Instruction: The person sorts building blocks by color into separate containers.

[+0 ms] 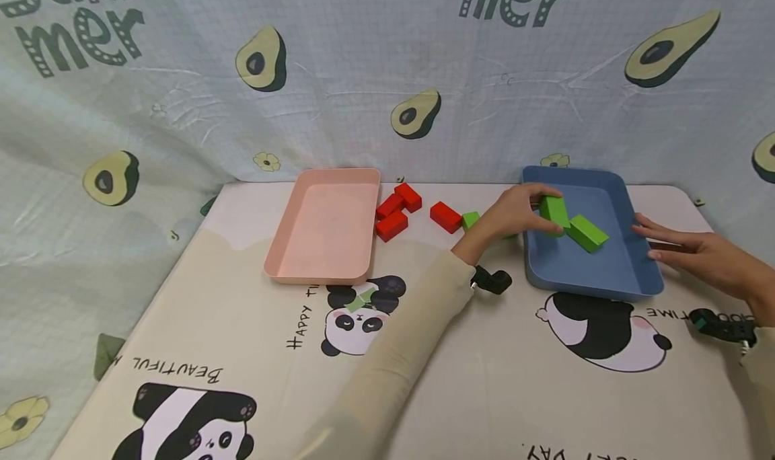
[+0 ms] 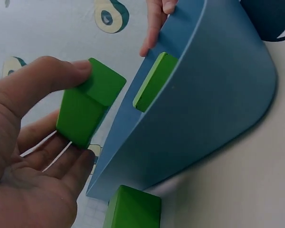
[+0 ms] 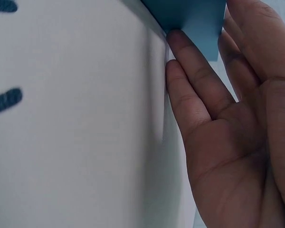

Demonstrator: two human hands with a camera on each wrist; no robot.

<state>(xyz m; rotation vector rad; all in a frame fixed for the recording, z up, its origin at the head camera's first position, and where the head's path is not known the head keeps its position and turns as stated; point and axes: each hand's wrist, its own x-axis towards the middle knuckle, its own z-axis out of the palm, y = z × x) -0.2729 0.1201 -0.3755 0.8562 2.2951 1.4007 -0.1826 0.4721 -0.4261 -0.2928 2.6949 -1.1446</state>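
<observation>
Held a green block (image 1: 554,212) over the L part of the blue tray (image 1: 590,272) w/ the L hand (image 1: 514,209), grip clamped on it btwn thumb and fingertips. Couldn't tell from above re contact w/ the 2nd green block (image 1: 586,234), lying in the same tray; saw a gap btwn the two in the L wrist view, though. Had the R hand (image 1: 705,248) at the tray's R side, w/ fingers straight, clamped on nothing, tips at the wall. Spotted another green block (image 2: 133,209) outside, just beside the tray's L wall, plus a part-hidden green one (image 1: 471,219) farther L, right by a lone red block (image 1: 446,217). Noted 3 more red blocks (image 1: 392,225) bunched nr the pink tray (image 1: 323,245), all on the table (image 1: 496,366).

Judged main risk as catching the held block on its neighbor if lowered crooked, due to scant room btwn them, and so leaving it leaning. Also risked bumping the L wall w/ the wrist and shoving the tray, esp. w/ the R hand only touching, not gripping. Could've lost the block to a twist, from such a light pinch. Might've knocked the outside green block too, given its spot so close to the wrist.
</observation>
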